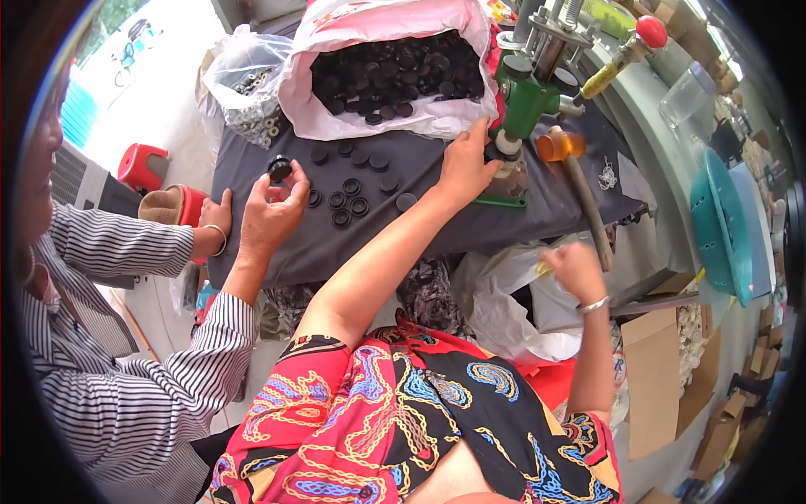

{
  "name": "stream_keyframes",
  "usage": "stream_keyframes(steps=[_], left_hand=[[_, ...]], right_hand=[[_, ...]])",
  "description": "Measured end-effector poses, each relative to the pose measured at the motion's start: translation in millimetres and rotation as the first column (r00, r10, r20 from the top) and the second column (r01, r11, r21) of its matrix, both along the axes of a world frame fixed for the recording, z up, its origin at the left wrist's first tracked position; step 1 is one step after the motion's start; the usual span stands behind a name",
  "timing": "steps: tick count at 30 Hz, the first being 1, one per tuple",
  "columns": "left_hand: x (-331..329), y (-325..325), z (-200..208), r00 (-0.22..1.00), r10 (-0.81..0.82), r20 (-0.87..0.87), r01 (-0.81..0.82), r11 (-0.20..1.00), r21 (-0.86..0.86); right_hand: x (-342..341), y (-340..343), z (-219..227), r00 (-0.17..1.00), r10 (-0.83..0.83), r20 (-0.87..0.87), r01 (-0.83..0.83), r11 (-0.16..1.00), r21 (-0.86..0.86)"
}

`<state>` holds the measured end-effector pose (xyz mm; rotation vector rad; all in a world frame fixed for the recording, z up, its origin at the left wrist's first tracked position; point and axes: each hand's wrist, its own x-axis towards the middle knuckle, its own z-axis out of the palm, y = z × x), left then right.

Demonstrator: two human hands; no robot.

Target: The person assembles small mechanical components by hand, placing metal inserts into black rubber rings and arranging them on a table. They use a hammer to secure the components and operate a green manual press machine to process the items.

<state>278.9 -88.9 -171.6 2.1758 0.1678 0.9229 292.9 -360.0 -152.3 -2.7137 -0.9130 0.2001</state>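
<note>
My left hand (467, 170) reaches to the lower part of a green hand press (525, 101). Its thumb and fingers close around a dark piece under the press's white tip; the piece is partly hidden. Off the table's right front, my right hand (578, 272) is curled and slightly blurred above a white plastic bag (495, 307). A small yellow spot shows at its fingers, too small to name. Beside it lies a hammer with an orange head (561, 146), its wooden handle pointing toward me. Several black round caps (359, 157) and black rings (341, 217) lie left of my left forearm.
A large white sack (294, 101) of black caps stands at the back, next to a clear bag (252, 63) of small metal parts. On the left a co-worker in a striped shirt (126, 239) holds up a black cap (279, 167). A teal basket (714, 223) and cardboard box (651, 370) are at right.
</note>
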Motion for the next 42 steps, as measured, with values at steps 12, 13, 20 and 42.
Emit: stream_keyframes(steps=[12, 13, 20, 42], left_hand=[[6, -9, 5, 0.998, -0.016, -0.059, 0.014, 0.999, -0.038], [4, -7, 7, 0.999, 0.016, -0.038, -0.016, 1.0, 0.012], [-86, -46, -12, 0.978, -0.187, 0.09, 0.186, 0.982, 0.017], [-86, -94, -173, 0.578, -0.257, -0.775, 0.126, 0.966, -0.226]], right_hand=[[-55, -16, -150, 0.872, -0.178, -0.456, 0.374, 0.843, 0.386], [-55, -9, -148, 0.858, -0.18, -0.482, 0.372, 0.864, 0.339], [-76, 36, -198, 0.893, -0.056, -0.447, 0.3, 0.815, 0.497], [89, -23, -281, 0.395, 0.008, -0.919, 0.917, -0.055, 0.394]])
